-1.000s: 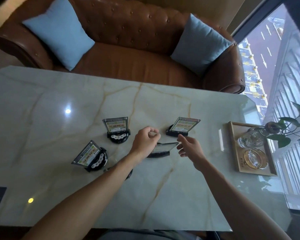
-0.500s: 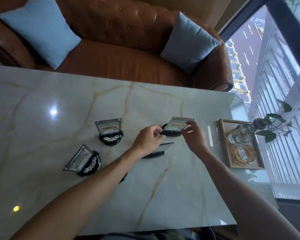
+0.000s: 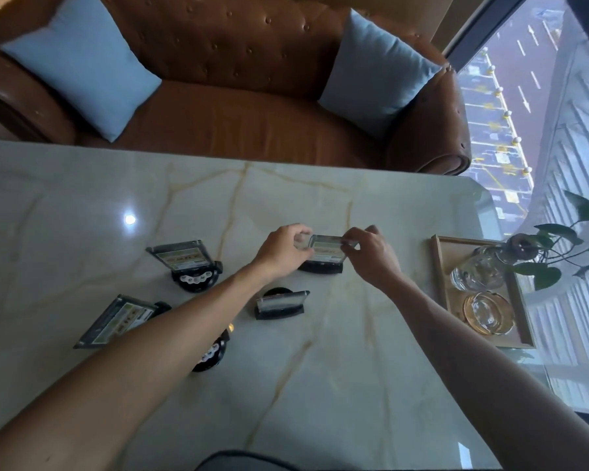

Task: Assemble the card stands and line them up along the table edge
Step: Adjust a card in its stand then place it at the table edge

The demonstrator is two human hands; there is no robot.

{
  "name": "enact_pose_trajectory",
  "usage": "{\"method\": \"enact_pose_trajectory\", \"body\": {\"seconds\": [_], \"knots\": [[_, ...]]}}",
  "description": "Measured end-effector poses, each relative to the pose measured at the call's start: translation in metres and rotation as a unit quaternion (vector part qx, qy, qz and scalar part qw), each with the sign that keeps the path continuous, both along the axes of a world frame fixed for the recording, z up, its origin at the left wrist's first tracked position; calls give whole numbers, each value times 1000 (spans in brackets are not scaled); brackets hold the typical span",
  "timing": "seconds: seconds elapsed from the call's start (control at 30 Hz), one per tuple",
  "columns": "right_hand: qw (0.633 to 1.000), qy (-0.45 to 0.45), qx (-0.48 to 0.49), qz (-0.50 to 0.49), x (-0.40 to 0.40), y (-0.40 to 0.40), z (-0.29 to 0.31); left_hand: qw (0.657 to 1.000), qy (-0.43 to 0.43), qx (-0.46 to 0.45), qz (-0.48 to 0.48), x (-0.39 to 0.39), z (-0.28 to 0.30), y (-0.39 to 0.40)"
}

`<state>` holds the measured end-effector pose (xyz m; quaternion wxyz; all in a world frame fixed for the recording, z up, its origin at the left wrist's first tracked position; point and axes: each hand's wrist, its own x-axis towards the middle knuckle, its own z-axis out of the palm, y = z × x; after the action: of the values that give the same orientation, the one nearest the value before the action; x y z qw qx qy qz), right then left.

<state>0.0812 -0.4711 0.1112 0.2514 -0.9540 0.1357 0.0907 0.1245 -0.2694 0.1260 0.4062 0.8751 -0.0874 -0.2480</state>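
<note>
Hands pinching one card stand at mid-table, four others loose on the marble.

Left to right, we note a tilted card stand (image 3: pixel 116 319) with a clear plate over a printed card, then an upright one (image 3: pixel 187 263) on a glossy black rounded base, then a black base (image 3: pixel 211 353) partly hidden under the left forearm. The left hand (image 3: pixel 283 254), arm extended and wrist level, has its fingers closed on the left edge of the held card stand (image 3: pixel 325 253); the right hand (image 3: pixel 371 254), fingers curled, is clamped on its right edge. Its base appears to rest on the table (image 3: pixel 320 385), polished pale marble with amber veins. Nearer us sits a stand with a blank clear plate (image 3: pixel 281 302). At far right, a rectangular wooden tray (image 3: pixel 437 266) holds glassware.
</note>
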Motion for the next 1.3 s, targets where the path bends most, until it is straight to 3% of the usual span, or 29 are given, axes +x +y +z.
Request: {"method": "enact_pose_trajectory", "body": {"seconds": [0.2, 0.47, 0.6, 0.7, 0.83, 0.93, 1.1, 1.17, 1.23, 1.3], "knots": [[994, -2, 59, 91, 27, -50, 7, 998, -54, 14, 20, 14, 0, -52], [983, 12, 50, 174, 90, -152, 34, 994, -88, -39, 44, 74, 8, -144], [991, -22, 69, 113, 114, -203, 42, 993, -111, -45, 22, 94, 19, -194], [991, -38, 124, -10, 133, -230, 46, 986, -160, -54, 6, 98, 26, -235], [928, 40, 335, -157, 145, -254, 57, 980, -181, -72, 29, 106, 28, -285], [905, 73, 382, -172, 150, -273, 60, 974, -204, -90, 32, 108, 24, -312], [904, 39, 338, -258, 165, -299, 49, 965, -256, -55, 32, 108, 5, -364], [924, 22, 281, -257, 171, -308, 44, 962, -267, -49, 38, 104, -3, -380], [965, 3, 175, -195, 176, -321, 39, 967, -240, -86, 18, 100, -10, -392], [998, 17, 38, -47, 182, -334, 39, 976, -153, -155, 15, 103, -14, -398]]}}
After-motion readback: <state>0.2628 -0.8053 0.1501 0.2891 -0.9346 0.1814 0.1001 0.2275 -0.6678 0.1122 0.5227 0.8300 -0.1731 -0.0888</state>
